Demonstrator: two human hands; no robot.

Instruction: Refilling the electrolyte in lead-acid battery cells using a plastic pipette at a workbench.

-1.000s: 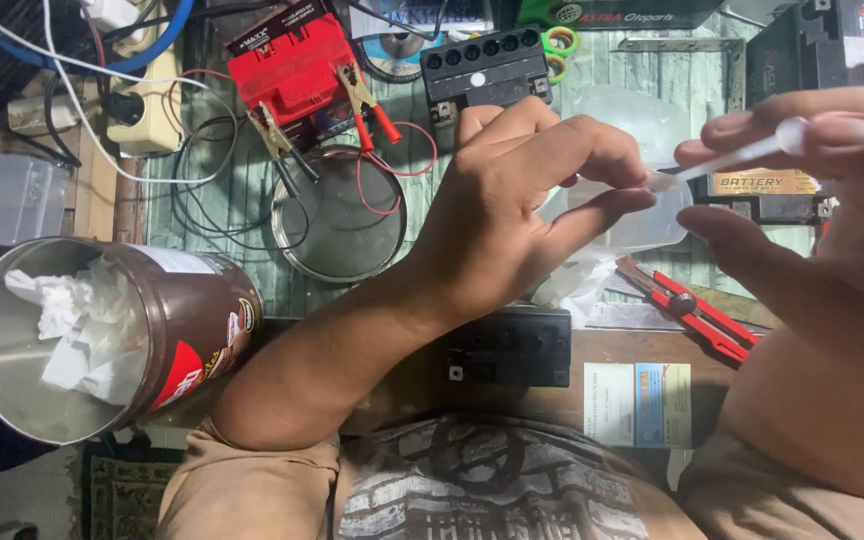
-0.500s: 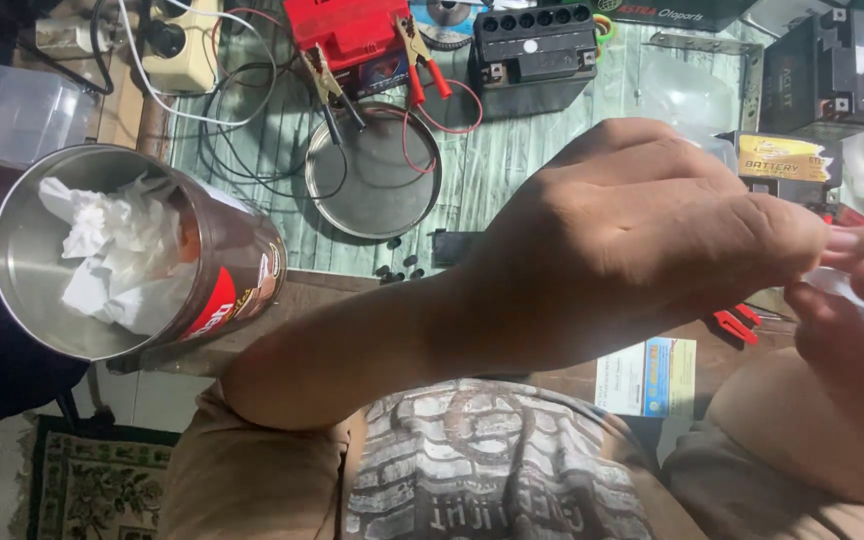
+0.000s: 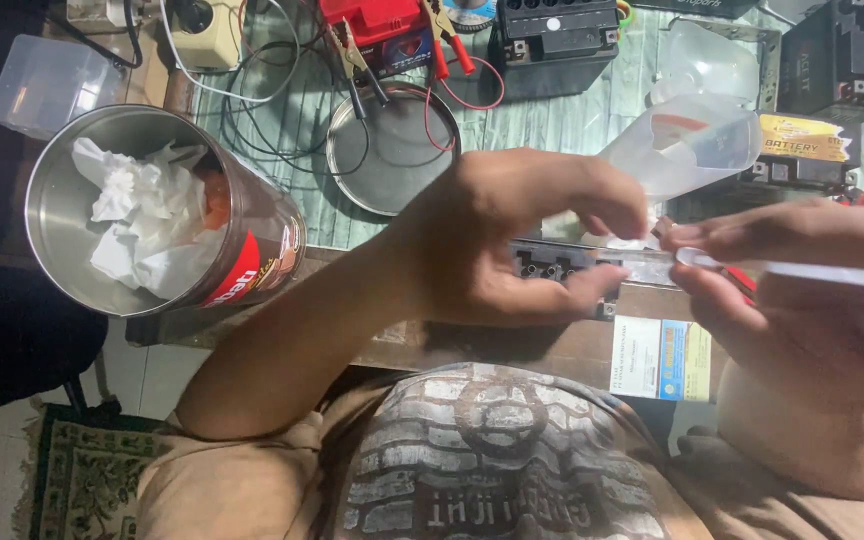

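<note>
— What's held?
— A thin clear tube (image 3: pixel 752 268), in front of the black strip (image 3: pixel 562 265). Right hand (image 3: pixel 802 300) pinches it; left hand (image 3: pixel 512 240) fingers curl narrowly at its tip.
— Anything hidden?
— The tube runs off frame; the strip is partly covered.
— Counts?
— One tube, one strip, one tin (image 3: pixel 62 215) left of it.

This looks like a small battery repair workshop. Black motorcycle-type batteries (image 3: pixel 845 55) crowd the worn wooden bench (image 3: pixel 512 345), a red battery (image 3: pixel 372 25) sits with clip leads (image 3: pixel 447 40) attached, and wires run to a power strip (image 3: pixel 207 35) (a metal bin (image 3: pixel 82 215) holds crumpled tissue).
</note>
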